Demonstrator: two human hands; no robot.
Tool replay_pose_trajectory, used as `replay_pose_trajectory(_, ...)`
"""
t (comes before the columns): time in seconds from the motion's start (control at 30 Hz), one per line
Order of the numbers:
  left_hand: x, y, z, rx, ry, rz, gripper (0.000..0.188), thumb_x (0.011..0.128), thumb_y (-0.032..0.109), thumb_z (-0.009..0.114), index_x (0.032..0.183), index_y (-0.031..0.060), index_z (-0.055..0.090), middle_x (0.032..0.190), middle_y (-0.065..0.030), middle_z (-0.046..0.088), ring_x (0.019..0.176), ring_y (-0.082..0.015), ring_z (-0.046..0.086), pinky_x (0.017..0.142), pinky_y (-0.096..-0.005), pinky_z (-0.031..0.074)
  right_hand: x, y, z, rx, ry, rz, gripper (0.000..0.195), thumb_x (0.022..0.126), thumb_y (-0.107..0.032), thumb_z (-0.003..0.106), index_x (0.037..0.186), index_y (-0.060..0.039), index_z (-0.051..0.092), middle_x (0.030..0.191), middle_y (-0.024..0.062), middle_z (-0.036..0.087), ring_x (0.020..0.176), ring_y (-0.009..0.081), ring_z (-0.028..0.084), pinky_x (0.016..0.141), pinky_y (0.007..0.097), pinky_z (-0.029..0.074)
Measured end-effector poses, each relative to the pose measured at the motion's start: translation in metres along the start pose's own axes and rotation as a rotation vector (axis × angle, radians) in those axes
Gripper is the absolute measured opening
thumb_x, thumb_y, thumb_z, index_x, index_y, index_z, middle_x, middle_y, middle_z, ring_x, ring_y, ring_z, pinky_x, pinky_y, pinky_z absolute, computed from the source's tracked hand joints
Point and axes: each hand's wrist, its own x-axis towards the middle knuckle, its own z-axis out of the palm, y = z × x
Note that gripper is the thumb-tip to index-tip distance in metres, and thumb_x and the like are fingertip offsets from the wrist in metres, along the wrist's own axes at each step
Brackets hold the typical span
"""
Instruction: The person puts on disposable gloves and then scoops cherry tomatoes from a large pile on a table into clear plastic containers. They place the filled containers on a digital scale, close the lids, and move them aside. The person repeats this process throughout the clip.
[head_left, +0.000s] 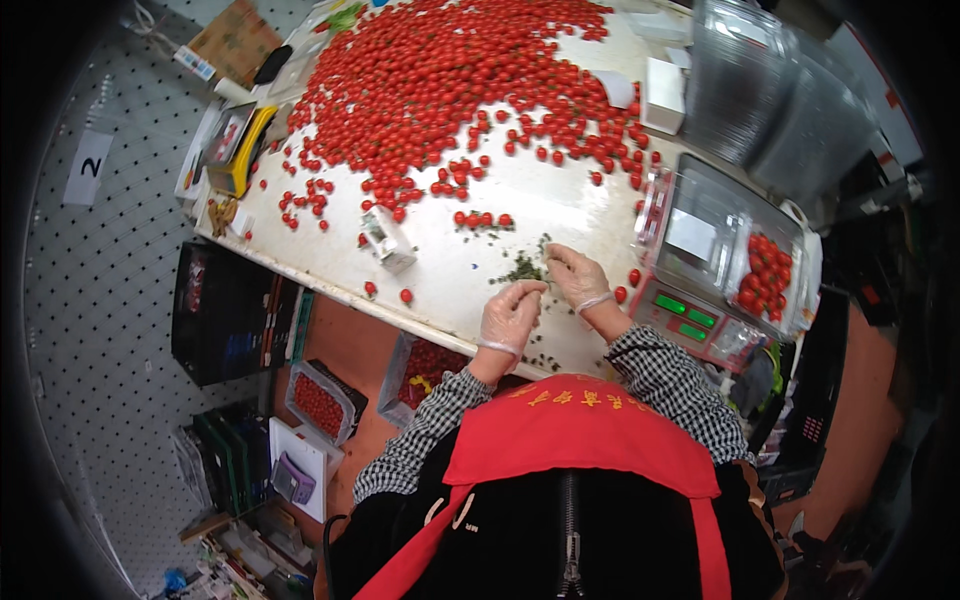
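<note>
My left hand (511, 319), in a clear disposable glove, hovers over the near part of the white table (450, 259). Its thumb and forefinger are pinched together. Just to its right, my gloved right hand (579, 277) has its fingertips drawn together. Whether a small piece sits in either pinch is too small to tell. Between and beyond the fingertips lies a pile of green tomato stems (525, 268), with loose bits scattered around it. A short row of cherry tomatoes (484, 220) lies past the pile. Farther back spreads a large heap of cherry tomatoes (442, 82).
On the right, a digital scale (686, 311) carries a clear plastic container (772, 289) of tomatoes. Stacked clear containers (735, 82) stand behind it. A small white box (388, 240) and a yellow-framed device (244, 154) are leftward. Tomato crates (324, 401) sit below the table edge.
</note>
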Motion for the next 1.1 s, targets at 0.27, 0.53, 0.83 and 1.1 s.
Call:
replay_pose_trajectory(0.27,0.088,-0.062,-0.114,0.517,0.296,0.287,0.018,0.088,0.007,0.063,0.103,0.0022,0.071,0.091,-0.0149,0.066,0.079,-0.0286,0.065,0.074,-0.0381,0.053,0.089,-0.060,0.064,-0.238,-0.080,-0.292,0.028,0.090,-0.014,0.062,0.115,-0.0025,0.067,0.116,0.0184,0.068,0.102,0.0350,0.067,0.090,0.0414,0.053)
replay_pose_trajectory(0.53,0.168,-0.067,-0.149,0.320,0.452,0.161,0.047,0.088,0.008,0.061,0.134,-0.0015,0.055,0.112,-0.0198,0.060,0.098,-0.0289,0.062,0.089,-0.0382,0.051,0.209,-0.071,0.105,-0.511,0.069,-0.339,0.033,0.085,-0.003,0.063,0.118,-0.0056,0.068,0.121,0.0150,0.066,0.108,0.0346,0.064,0.094,0.0418,0.052)
replay_pose_trajectory(0.83,0.234,0.007,-0.139,-0.263,0.343,-0.253,0.042,0.103,0.028,0.053,0.138,0.0050,0.053,0.109,-0.0065,0.062,0.091,-0.0155,0.062,0.068,-0.0316,0.055,0.230,-0.065,0.141,-0.307,-0.286,-0.089,0.051,0.081,0.006,0.062,0.130,-0.0059,0.060,0.138,0.0178,0.055,0.119,0.0389,0.058,0.102,0.0412,0.049)
replay_pose_trajectory(1.1,0.216,-0.018,-0.129,-1.136,0.081,-0.385,0.046,0.104,0.050,0.048,0.130,0.0128,0.058,0.126,-0.0111,0.060,0.119,-0.0289,0.057,0.103,-0.0472,0.049,0.162,-0.087,0.129,-0.160,-0.275,-0.300,0.056,0.083,0.016,0.055,0.135,-0.0040,0.060,0.141,0.0134,0.055,0.124,0.0263,0.059,0.102,0.0307,0.049)
